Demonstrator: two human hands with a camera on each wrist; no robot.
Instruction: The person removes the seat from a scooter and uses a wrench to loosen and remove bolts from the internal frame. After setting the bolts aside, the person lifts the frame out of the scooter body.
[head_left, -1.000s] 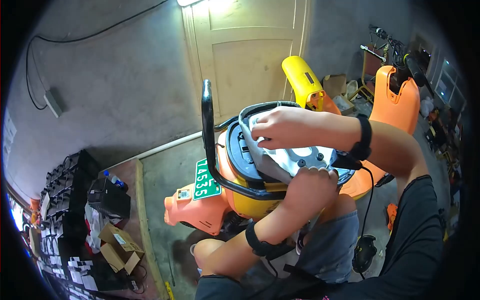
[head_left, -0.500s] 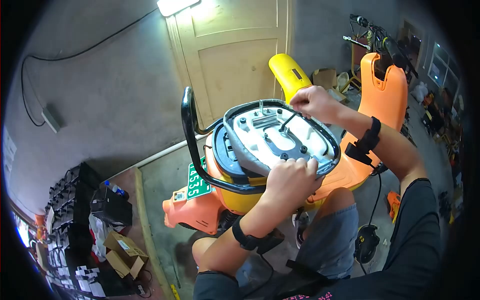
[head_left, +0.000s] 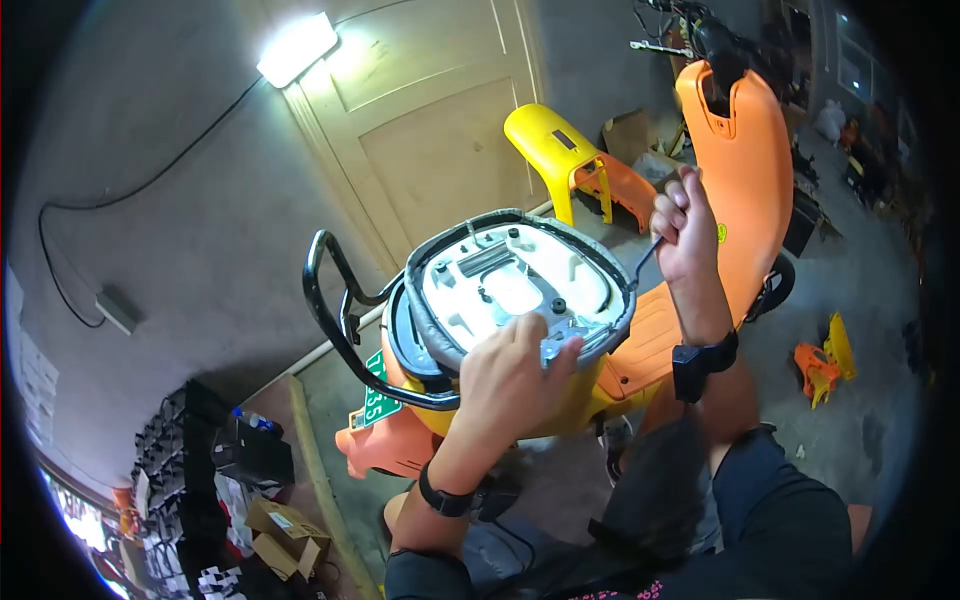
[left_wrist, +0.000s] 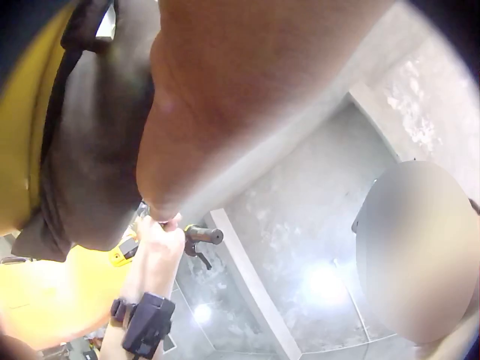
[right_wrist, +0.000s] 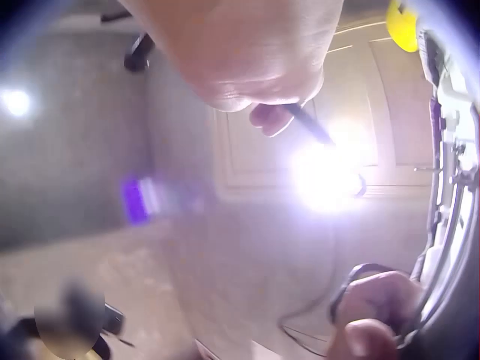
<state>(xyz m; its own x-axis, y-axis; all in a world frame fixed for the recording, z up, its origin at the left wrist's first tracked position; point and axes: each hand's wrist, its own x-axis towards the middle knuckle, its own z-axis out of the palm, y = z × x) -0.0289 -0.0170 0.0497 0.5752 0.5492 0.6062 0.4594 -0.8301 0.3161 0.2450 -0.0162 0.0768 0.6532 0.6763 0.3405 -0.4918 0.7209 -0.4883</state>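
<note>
An upturned scooter seat lies on the scooter's rear, its white plastic base facing up inside a grey cover rim. My left hand grips the near rim with curled fingers. In the right wrist view, that left hand shows low at the right, by the seat's edge. Raised beyond the seat's right side, my right hand holds a thin dark cord-like strip that runs down to the rim. The strip also sticks out of my right fist in the right wrist view; I cannot tell exactly what it is.
A black grab bar curves round the scooter's rear left. The orange front panel rises at the right. Beyond the seat stands a yellow body panel by the door. Orange and yellow parts lie on the floor; a cardboard box sits at the left.
My right hand has swept from above the seat's white base out past its right rim, drawing the dark strip along. My left hand stays at the near rim while the head view has shifted.
</note>
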